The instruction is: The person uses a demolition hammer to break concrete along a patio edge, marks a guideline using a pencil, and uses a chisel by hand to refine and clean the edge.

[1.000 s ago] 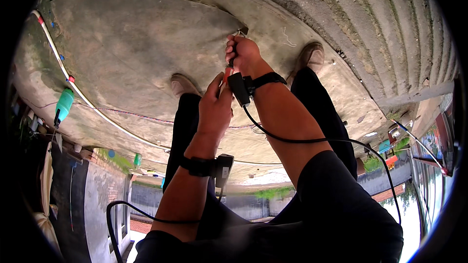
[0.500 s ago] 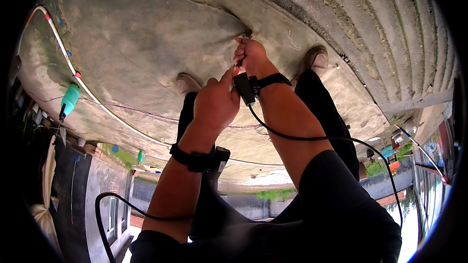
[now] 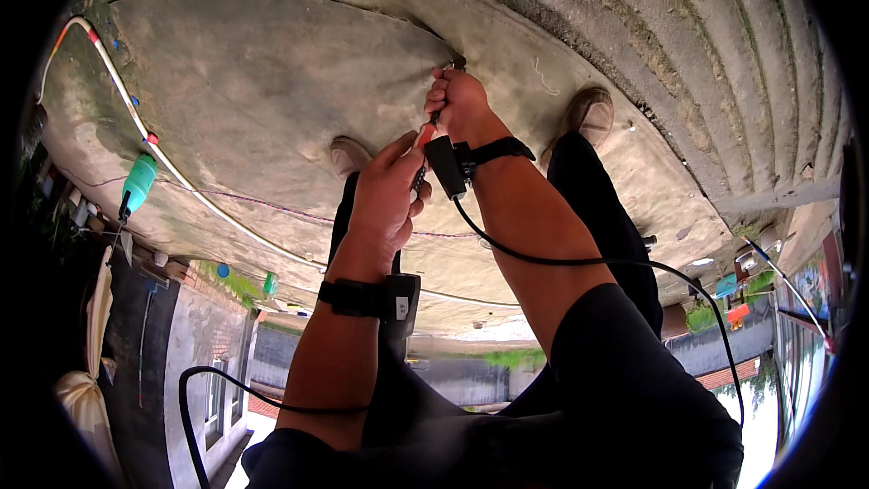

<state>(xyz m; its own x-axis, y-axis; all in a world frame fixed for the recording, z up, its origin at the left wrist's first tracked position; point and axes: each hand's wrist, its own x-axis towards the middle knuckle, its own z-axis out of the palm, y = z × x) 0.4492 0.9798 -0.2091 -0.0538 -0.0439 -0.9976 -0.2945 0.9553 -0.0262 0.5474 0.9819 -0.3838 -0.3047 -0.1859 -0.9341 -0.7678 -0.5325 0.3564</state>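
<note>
Between my two hands runs a slim red-and-black handled tool, whose exact kind I cannot make out. My left hand is closed round its lower part, and a dark end shows past the fingers. Just above and to the right, my right hand is a closed fist at the tool's upper dark end. A small metallic piece shows beyond the right knuckles; what the right fingers grip is mostly hidden. Each wrist bears a black strap with a box-shaped device, the left one and the right one.
Below lies a concrete floor with a crack, and ridged concrete at upper right. A long pale pole and a green bottle-shaped thing are at left. My shoes flank the hands. A black cable crosses my right forearm.
My left hand has turned and dropped slightly lower left, with its index finger no longer stretched along the tool. More of the red handle shows. The right hand has shifted slightly left.
</note>
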